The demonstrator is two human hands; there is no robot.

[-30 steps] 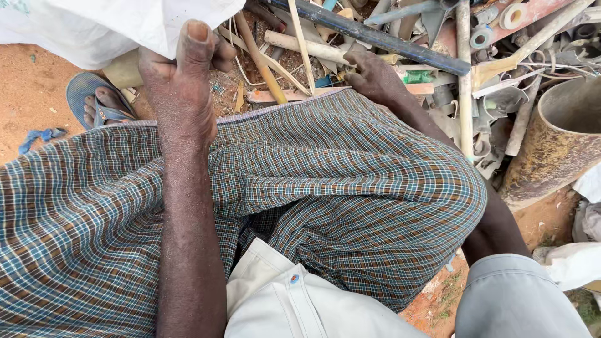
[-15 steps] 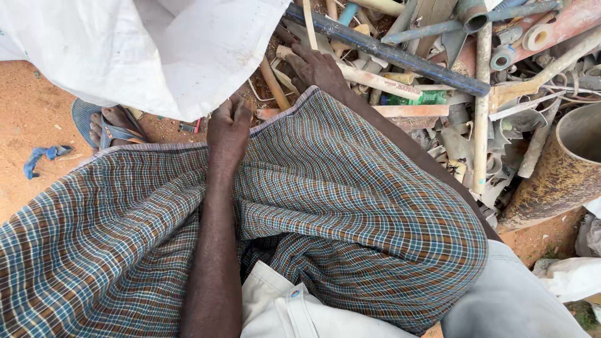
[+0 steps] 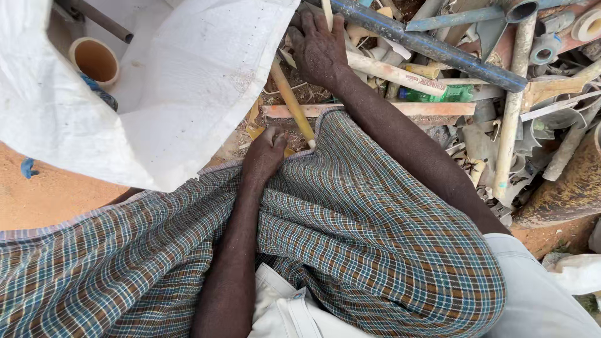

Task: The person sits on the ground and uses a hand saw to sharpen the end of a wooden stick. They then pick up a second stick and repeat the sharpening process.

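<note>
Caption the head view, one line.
Right hand reaches into scrap pipe pile; left hand rests by white sack.

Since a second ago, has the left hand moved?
Yes. The left hand has pulled back from beside the white sack to rest on the checked cloth edge, nearer the body.

Bright, even daylight, outdoors. Woven white plastic sack (image 3: 188, 81) near overexposed, weave mostly washed out. Soft shadows among grey and cream scrap pipes (image 3: 501, 94). Focus sharp throughout; slight wide-angle stretch at edges.
</note>
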